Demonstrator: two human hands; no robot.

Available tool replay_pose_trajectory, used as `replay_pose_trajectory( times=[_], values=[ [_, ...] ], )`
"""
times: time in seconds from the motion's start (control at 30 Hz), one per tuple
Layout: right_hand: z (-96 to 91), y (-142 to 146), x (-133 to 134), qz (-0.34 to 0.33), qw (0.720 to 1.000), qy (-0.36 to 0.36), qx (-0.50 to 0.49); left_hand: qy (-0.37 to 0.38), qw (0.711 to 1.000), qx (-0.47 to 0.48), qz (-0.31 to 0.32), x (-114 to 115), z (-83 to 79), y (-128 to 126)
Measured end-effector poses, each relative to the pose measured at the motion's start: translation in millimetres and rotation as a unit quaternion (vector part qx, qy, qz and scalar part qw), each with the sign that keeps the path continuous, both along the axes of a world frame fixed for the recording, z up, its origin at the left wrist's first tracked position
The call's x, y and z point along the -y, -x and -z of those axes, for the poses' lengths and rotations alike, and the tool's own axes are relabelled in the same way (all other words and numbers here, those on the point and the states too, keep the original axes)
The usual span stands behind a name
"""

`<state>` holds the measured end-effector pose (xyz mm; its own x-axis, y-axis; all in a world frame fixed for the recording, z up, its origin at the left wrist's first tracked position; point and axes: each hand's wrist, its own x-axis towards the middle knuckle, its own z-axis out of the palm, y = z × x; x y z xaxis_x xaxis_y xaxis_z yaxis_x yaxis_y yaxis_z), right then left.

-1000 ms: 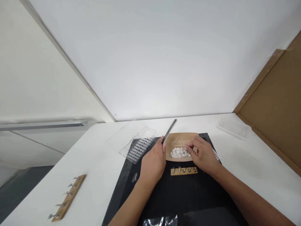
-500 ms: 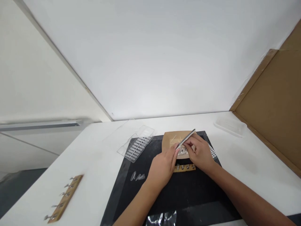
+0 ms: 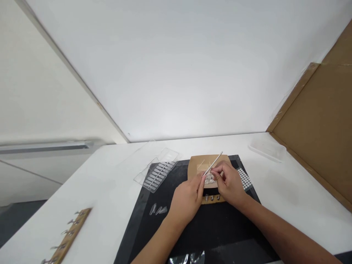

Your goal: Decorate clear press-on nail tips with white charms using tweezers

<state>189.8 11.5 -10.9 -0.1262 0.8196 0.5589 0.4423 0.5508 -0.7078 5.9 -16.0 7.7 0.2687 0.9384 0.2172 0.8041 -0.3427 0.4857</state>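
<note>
My left hand (image 3: 188, 196) is closed round a thin silver tool (image 3: 213, 163), probably tweezers, whose far end points up and right over a tan tray (image 3: 195, 165). My right hand (image 3: 228, 183) is pinched next to the tool's tip, above a pile of small white pieces (image 3: 209, 179) on that tray; what its fingers hold is too small to name. Just in front of both hands lies a short wooden strip with metal pegs (image 3: 211, 198) on the black mat (image 3: 209, 227).
A clear plastic case of nail tips (image 3: 158, 170) lies at the mat's left corner. A few loose clear tips (image 3: 158, 210) lie on the mat. A second pegged wooden strip (image 3: 67, 238) sits far left. A white dotted sheet (image 3: 244, 178), clear lid (image 3: 266, 148) and brown board (image 3: 319, 124) are right.
My left hand moved right and brought the tool from pointing up over the tray's left edge to meet my right hand's fingers over the white pieces.
</note>
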Motion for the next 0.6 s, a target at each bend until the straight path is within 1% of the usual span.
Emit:
replay_pose_trajectory(
  times=[0.07,0.17,0.27,0.4,0.47,0.6],
  values=[
    [1.9,4,1,0.021,0.999,-0.03,0.018,0.005,1.0,0.012,0.001,0,0.0,-1],
    [3.4,9,2,0.055,0.995,-0.061,0.06,-0.009,1.0,0.014,-0.009,-1,1.8,-1],
    [3.1,12,2,0.071,0.991,-0.066,0.087,-0.012,1.0,0.008,-0.014,-1,3.3,-1],
    [1.3,12,-3,0.089,0.99,-0.063,0.089,-0.008,1.0,0.002,-0.014,-1,2.9,-3],
    [0.9,11,-6,0.088,0.989,-0.07,0.094,-0.006,1.0,-0.003,-0.019,-1,2.7,-3],
    [2.4,12,-8,0.054,0.985,-0.098,0.135,0.008,0.999,-0.021,-0.035,0,2.7,-3]
  ],
)
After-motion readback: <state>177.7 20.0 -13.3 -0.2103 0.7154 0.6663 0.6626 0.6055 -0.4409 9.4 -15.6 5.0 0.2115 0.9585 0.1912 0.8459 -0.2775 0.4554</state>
